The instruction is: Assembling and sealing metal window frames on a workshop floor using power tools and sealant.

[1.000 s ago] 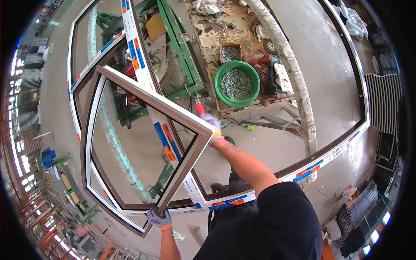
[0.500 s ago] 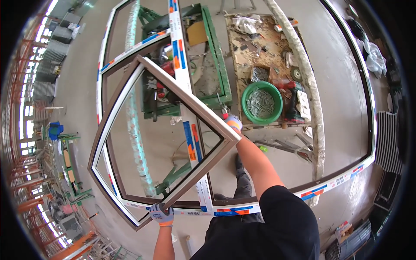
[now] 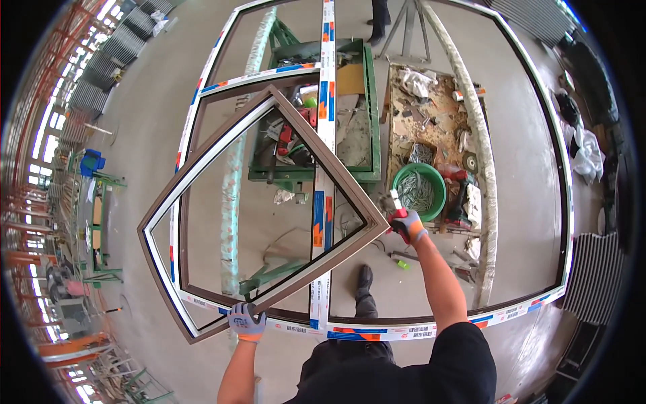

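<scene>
A brown window sash (image 3: 336,176) with a pale inner edge lies turned like a diamond over the big window frame (image 3: 417,331), whose white faces carry blue and orange film strips. My gloved left hand (image 3: 247,322) is closed around the sash's lower bar, near its bottom corner. Beside the sash's right corner, my gloved right hand (image 3: 408,227) grips a hammer (image 3: 396,200) by its red handle, its pale head pointing up and away from me. The hammer is apart from the sash.
Under the frame stand a green tool cart (image 3: 372,114) and a littered workboard (image 3: 402,94) bearing a green bucket of screws (image 3: 441,192) and a red cordless drill (image 3: 459,202). Wrapped support bars (image 3: 231,215) run beneath the frame. Another person's legs (image 3: 380,17) show at the far edge.
My right hand has moved from behind the sash's right corner to its right side, bringing the hammer into fuller view. My left hand stays on the lower bar. The view has shifted.
</scene>
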`<state>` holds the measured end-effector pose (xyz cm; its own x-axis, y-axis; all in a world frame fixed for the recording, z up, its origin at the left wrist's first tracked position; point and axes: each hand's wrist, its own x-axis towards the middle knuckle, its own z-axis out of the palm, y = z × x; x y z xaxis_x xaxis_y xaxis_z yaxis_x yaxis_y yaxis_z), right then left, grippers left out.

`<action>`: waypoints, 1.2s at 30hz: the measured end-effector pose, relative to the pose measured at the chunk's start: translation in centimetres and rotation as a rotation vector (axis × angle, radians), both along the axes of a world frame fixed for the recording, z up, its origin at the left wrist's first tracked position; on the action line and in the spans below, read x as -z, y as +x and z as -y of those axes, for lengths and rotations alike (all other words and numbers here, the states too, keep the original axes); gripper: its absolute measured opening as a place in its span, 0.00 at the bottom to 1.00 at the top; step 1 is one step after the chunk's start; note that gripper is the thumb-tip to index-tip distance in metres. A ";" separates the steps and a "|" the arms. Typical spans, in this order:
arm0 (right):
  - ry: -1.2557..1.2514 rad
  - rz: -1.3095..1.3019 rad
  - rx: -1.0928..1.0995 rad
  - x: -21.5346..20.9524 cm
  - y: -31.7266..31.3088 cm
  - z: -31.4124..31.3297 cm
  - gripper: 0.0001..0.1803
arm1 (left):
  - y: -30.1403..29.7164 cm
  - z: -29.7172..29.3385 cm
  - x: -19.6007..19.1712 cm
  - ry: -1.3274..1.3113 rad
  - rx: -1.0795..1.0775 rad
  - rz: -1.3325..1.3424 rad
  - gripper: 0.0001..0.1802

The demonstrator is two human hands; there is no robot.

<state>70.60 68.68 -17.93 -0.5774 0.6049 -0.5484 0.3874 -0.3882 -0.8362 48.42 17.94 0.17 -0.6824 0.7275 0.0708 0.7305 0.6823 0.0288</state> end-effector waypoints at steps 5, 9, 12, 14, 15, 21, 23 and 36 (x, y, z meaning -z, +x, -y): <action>0.011 -0.136 0.091 -8.6 6.1 1.7 0.11 | -0.3 0.6 0.2 -0.067 -0.036 -0.005 0.23; 0.003 -0.219 0.341 -12.8 11.2 3.7 0.11 | -0.1 0.5 -0.5 -0.159 -0.056 0.011 0.25; 0.091 -0.242 0.437 -17.4 13.8 6.3 0.10 | 0.0 1.0 -0.6 -0.217 -0.061 -0.012 0.27; 0.180 -0.289 0.541 -19.2 16.1 8.1 0.08 | 0.2 0.6 -0.2 -0.147 -0.019 0.019 0.25; 0.237 -0.283 0.607 -19.7 17.7 8.9 0.09 | 0.5 -1.1 -1.5 -0.133 -0.004 0.093 0.23; 0.467 -0.353 0.796 -25.7 20.7 15.8 0.13 | 0.7 -5.9 -0.1 0.070 0.044 0.073 0.22; 0.639 -0.375 0.715 -27.1 22.1 18.9 0.12 | -0.1 -7.0 -0.2 0.071 0.063 0.128 0.23; 0.287 -0.748 0.702 -33.4 18.8 39.2 0.37 | 12.2 -9.0 -4.1 0.811 0.361 1.537 0.15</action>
<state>89.43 29.51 15.45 -0.1801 0.9835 0.0174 -0.4965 -0.0756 -0.8647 60.64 26.92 4.25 -0.3027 0.9525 -0.0338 -0.1809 -0.0226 0.9832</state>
